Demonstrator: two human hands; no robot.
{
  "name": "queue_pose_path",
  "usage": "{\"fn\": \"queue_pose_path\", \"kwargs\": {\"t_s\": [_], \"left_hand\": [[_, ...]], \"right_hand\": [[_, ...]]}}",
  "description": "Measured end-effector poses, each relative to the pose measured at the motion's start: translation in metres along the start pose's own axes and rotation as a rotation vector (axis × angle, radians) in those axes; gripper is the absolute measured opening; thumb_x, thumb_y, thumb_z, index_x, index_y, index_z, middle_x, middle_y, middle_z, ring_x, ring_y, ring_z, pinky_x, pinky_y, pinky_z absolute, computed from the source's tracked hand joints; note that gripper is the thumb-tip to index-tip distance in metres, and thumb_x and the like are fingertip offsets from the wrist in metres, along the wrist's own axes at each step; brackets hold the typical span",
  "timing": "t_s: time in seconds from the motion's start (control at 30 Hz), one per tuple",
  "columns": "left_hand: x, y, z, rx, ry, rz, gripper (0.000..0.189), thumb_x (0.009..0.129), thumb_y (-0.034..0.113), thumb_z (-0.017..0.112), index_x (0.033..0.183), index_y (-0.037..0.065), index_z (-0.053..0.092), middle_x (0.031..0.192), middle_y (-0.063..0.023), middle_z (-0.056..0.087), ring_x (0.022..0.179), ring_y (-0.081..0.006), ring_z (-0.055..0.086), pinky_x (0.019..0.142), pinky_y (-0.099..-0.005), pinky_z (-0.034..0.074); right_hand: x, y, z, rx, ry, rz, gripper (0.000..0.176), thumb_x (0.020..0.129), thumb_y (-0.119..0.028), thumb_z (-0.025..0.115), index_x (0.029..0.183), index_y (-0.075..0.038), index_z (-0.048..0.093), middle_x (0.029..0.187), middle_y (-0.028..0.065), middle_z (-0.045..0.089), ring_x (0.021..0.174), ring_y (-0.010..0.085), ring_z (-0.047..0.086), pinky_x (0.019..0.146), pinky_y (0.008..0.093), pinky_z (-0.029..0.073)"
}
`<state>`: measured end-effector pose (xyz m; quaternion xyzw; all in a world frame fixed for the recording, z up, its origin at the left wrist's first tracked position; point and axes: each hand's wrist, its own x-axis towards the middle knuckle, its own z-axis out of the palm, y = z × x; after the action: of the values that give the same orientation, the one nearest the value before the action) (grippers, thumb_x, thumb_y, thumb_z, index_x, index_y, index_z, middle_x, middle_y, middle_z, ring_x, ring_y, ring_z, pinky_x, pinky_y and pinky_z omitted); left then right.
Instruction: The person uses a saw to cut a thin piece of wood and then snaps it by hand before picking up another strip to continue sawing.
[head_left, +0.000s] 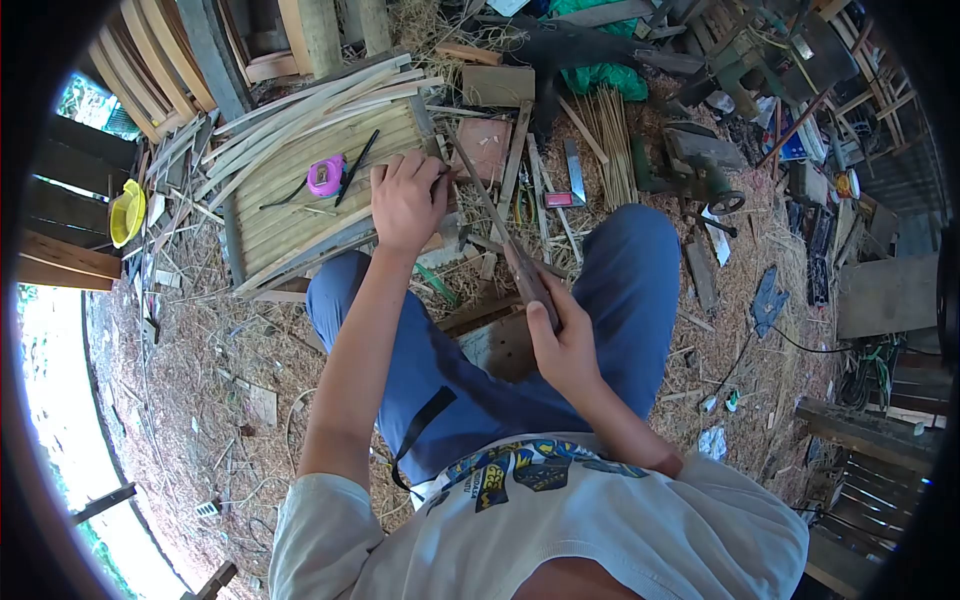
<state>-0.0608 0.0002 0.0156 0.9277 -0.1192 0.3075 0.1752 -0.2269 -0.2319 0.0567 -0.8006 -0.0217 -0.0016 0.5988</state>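
Observation:
My left hand (407,202) is closed on a thin bamboo strip at the near edge of a slatted bamboo panel (300,190). My right hand (562,340) grips the wooden handle of a long knife (495,215). Its blade runs up and left toward my left hand and meets the strip near my fingers. Both hands work above my knees, in blue trousers (620,290). A pink tape measure (325,174) and a dark pencil-like tool (357,167) lie on the panel just left of my left hand.
Loose bamboo slats (300,110) are stacked behind the panel. A bundle of thin sticks (612,140), a chisel (574,172), wood blocks (497,85) and a green bench tool (690,165) lie ahead. A yellow bowl (126,212) sits at the left. Shavings cover the ground.

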Motion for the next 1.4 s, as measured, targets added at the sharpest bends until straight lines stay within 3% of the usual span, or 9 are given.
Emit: {"fn": "queue_pose_path", "kwargs": {"t_s": [0.1, 0.3, 0.5, 0.7, 0.9, 1.0, 1.2, 1.3, 1.4], "left_hand": [[-0.003, 0.0, 0.003, 0.001, 0.003, 0.007, 0.011, 0.087, 0.019, 0.079, 0.092, 0.014, 0.07, 0.092, -0.0049, 0.063, 0.092, -0.0281, 0.064, 0.083, -0.0447, 0.042], [-0.003, 0.002, 0.002, 0.003, 0.002, -0.002, 0.011, 0.089, 0.02, 0.078, 0.092, 0.014, 0.07, 0.093, -0.0045, 0.063, 0.094, -0.0274, 0.064, 0.086, -0.0446, 0.042], [-0.004, 0.004, 0.002, 0.011, 0.014, 0.005, 0.011, 0.088, 0.019, 0.079, 0.092, 0.014, 0.07, 0.093, -0.0044, 0.062, 0.093, -0.0275, 0.064, 0.087, -0.0448, 0.042], [-0.003, 0.001, 0.004, -0.007, 0.028, 0.02, 0.012, 0.086, 0.016, 0.079, 0.094, 0.014, 0.071, 0.092, -0.0055, 0.062, 0.095, -0.029, 0.065, 0.089, -0.0449, 0.043], [-0.003, 0.003, 0.003, -0.003, 0.013, -0.013, 0.011, 0.086, 0.016, 0.079, 0.094, 0.015, 0.071, 0.091, -0.0043, 0.062, 0.094, -0.0283, 0.064, 0.086, -0.045, 0.042], [-0.003, 0.002, 0.004, 0.004, 0.017, -0.008, 0.01, 0.087, 0.017, 0.079, 0.094, 0.015, 0.071, 0.091, -0.0043, 0.062, 0.092, -0.0282, 0.064, 0.084, -0.0446, 0.042], [-0.002, 0.002, 0.004, 0.028, 0.005, -0.021, 0.013, 0.088, 0.021, 0.08, 0.091, 0.014, 0.069, 0.092, -0.0043, 0.062, 0.092, -0.0274, 0.065, 0.086, -0.0444, 0.042], [-0.003, 0.003, 0.004, 0.003, 0.007, -0.022, 0.01, 0.088, 0.019, 0.079, 0.093, 0.015, 0.071, 0.091, -0.0049, 0.062, 0.092, -0.0283, 0.064, 0.088, -0.0456, 0.042], [-0.003, 0.002, 0.005, 0.023, 0.02, -0.003, 0.013, 0.087, 0.02, 0.08, 0.09, 0.014, 0.069, 0.092, -0.0045, 0.062, 0.092, -0.0275, 0.065, 0.086, -0.0445, 0.042]], "right_hand": [[0.002, 0.008, 0.009, -0.029, 0.04, -0.061, 0.052, 0.106, -0.02, 0.06, 0.152, 0.004, 0.055, 0.108, 0.0176, 0.075, 0.096, 0.0183, 0.072, 0.088, 0.0334, 0.055], [-0.019, -0.006, -0.014, 0.073, -0.007, 0.162, 0.052, 0.106, -0.02, 0.06, 0.151, 0.005, 0.055, 0.108, 0.0182, 0.075, 0.096, 0.0192, 0.072, 0.087, 0.0341, 0.055], [0.019, -0.002, 0.004, -0.011, 0.019, 0.028, 0.053, 0.106, -0.021, 0.061, 0.151, 0.005, 0.055, 0.109, 0.0208, 0.076, 0.096, 0.0238, 0.074, 0.088, 0.0375, 0.055], [-0.01, 0.01, -0.006, -0.045, 0.045, -0.066, 0.052, 0.106, -0.023, 0.06, 0.151, 0.002, 0.056, 0.111, 0.0225, 0.075, 0.1, 0.0275, 0.074, 0.092, 0.0376, 0.055], [0.009, -0.002, 0.0, 0.043, -0.025, 0.106, 0.052, 0.107, -0.023, 0.06, 0.152, 0.001, 0.056, 0.113, 0.0218, 0.075, 0.1, 0.0243, 0.074, 0.092, 0.037, 0.055], [-0.012, 0.004, -0.009, 0.016, 0.042, -0.045, 0.052, 0.107, -0.023, 0.06, 0.152, 0.001, 0.056, 0.108, 0.0205, 0.075, 0.095, 0.0236, 0.072, 0.091, 0.0368, 0.055], [0.019, -0.008, -0.002, 0.017, -0.055, 0.143, 0.053, 0.106, -0.022, 0.061, 0.152, 0.004, 0.055, 0.115, 0.0222, 0.076, 0.103, 0.0231, 0.075, 0.094, 0.0357, 0.055], [-0.008, 0.002, -0.013, -0.044, 0.009, -0.036, 0.053, 0.106, -0.023, 0.061, 0.15, 0.005, 0.056, 0.112, 0.0229, 0.076, 0.1, 0.0246, 0.075, 0.091, 0.0366, 0.055], [-0.007, 0.01, -0.011, -0.034, 0.051, -0.058, 0.052, 0.106, -0.024, 0.062, 0.149, 0.005, 0.057, 0.11, 0.0223, 0.076, 0.094, 0.0244, 0.073, 0.088, 0.0362, 0.055]]}}
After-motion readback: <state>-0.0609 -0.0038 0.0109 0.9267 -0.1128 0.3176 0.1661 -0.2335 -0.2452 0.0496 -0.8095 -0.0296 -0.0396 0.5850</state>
